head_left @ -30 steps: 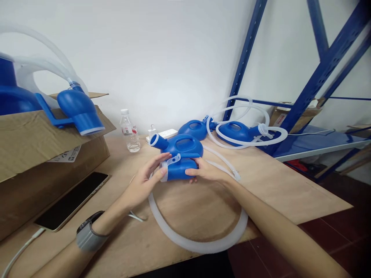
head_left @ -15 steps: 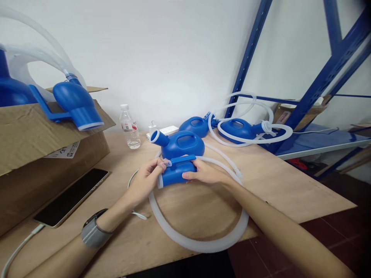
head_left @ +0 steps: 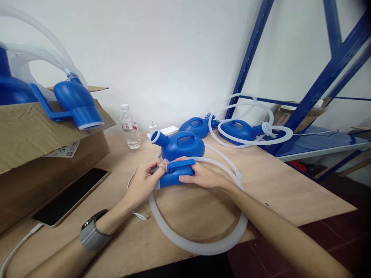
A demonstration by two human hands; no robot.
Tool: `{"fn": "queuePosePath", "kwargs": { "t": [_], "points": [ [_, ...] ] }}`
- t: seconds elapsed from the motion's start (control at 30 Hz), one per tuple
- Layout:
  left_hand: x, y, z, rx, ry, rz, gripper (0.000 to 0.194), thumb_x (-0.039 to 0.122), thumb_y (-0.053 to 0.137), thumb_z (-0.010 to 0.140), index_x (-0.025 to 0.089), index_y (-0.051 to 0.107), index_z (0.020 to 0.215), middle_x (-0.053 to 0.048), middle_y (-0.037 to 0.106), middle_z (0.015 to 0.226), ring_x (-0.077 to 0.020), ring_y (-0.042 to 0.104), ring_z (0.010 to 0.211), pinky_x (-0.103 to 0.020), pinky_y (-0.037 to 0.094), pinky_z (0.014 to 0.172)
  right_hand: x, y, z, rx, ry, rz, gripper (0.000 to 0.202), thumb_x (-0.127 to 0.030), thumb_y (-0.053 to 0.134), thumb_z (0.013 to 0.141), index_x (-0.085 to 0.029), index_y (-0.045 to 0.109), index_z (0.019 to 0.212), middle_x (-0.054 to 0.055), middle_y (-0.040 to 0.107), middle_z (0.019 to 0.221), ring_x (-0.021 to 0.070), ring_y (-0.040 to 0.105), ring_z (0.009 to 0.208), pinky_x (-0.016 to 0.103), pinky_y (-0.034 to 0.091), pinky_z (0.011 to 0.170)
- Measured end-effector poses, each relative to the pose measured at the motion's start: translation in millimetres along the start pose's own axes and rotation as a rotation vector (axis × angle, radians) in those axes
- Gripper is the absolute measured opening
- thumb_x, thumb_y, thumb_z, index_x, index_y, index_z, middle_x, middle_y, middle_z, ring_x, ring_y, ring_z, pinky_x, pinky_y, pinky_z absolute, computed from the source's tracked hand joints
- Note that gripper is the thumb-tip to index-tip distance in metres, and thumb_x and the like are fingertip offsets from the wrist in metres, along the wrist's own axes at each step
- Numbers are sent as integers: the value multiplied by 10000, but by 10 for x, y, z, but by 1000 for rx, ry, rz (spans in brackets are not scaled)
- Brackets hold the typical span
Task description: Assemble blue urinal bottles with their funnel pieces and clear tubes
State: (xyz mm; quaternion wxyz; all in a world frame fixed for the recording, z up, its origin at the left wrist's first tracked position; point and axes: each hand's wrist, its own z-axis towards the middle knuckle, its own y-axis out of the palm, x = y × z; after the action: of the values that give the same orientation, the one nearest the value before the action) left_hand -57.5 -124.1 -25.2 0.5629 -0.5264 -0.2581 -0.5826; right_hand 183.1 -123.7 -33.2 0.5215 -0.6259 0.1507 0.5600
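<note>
Near the middle of the wooden table, my right hand (head_left: 203,174) grips a small blue plastic piece (head_left: 174,177) with a flat handle bar, holding it by its right end. My left hand (head_left: 147,175) pinches a small clear piece (head_left: 165,165) at the left end of that bar; its exact shape is hard to make out. Directly behind stands a blue jug (head_left: 182,146), its open neck tilted up to the left. A translucent corrugated hose (head_left: 199,247) loops on the table around and below my hands.
At left are a cardboard box (head_left: 52,143) with blue parts and hoses on top, and a black phone (head_left: 71,197) on a cable. A water bottle (head_left: 130,129), more blue jugs (head_left: 236,130) with hoses and a blue shelf frame (head_left: 252,50) stand farther back.
The blue piece has tilted slightly in my right hand, and its handle bar sits a little lower. My left fingers have moved slightly left with the clear piece.
</note>
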Motion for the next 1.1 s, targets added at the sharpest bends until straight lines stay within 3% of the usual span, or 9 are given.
{"fn": "queuePosePath", "kwargs": {
  "t": [0.13,0.23,0.43,0.53,0.63,0.73,0.9,1.0,1.1],
  "points": [
    [17,6,-8,63,-12,-35,358,506,642,894,183,629,742,9,578,736,-143,488,687,-250,390,642,18,70,15,95,-87,-71,579,-535,676,953,-264,537,1445,83,598,1457,278,588,1321,480,470,1143],
    [32,35,0,82,-24,-110,359,506,670,864,194,584,710,18,560,715,-139,486,676,-241,404,636,-3,99,12,217,-143,-263,492,-526,607,1005,-266,577,1421,96,603,1432,296,568,1330,510,440,1167],
    [40,128,-20,63,-32,-210,355,506,702,861,191,595,735,0,621,789,-152,531,750,-252,464,713,-109,167,-20,284,-267,-630,368,-349,382,1110,-238,697,1263,122,691,1272,300,610,1219,527,458,1119],
    [62,169,-51,25,-23,-223,363,520,694,881,190,610,754,-17,664,839,-168,567,788,-275,488,759,-116,195,-19,291,-295,-617,389,-449,478,1078,-224,688,1318,129,700,1339,325,615,1257,537,464,1115],
    [92,200,-78,-4,-6,-196,371,534,680,897,193,624,761,-13,656,805,-173,573,772,-287,490,750,-95,220,2,400,-281,-533,489,-598,637,967,-227,728,1271,115,742,1308,331,669,1196,505,515,1055],
    [106,222,-91,-34,-8,-173,376,527,680,896,197,614,729,-8,643,768,-173,572,754,-294,494,747,-73,248,30,524,-267,-487,369,-552,614,989,-235,804,1006,83,813,1109,286,731,1029,437,561,938],
    [72,237,-75,-58,-49,-233,360,483,680,878,204,598,667,-11,659,729,-193,615,781,-318,520,776,-68,268,40,559,-279,-582,357,-483,595,981,-246,793,802,72,826,912,260,741,847,412,571,807],
    [45,231,-60,-51,-65,-214,348,461,677,857,202,609,636,-24,695,757,-200,639,803,-320,529,787,-82,270,31,551,-304,-624,355,-478,590,970,-237,801,817,87,827,908,275,752,849,427,577,810],
    [27,220,-60,-34,-83,-179,295,439,701,826,201,640,662,-29,734,809,-200,661,801,-317,545,766,-102,268,23,515,-309,-614,315,-477,598,963,-254,820,964,79,833,988,291,765,931,458,583,901]
  ]
}}
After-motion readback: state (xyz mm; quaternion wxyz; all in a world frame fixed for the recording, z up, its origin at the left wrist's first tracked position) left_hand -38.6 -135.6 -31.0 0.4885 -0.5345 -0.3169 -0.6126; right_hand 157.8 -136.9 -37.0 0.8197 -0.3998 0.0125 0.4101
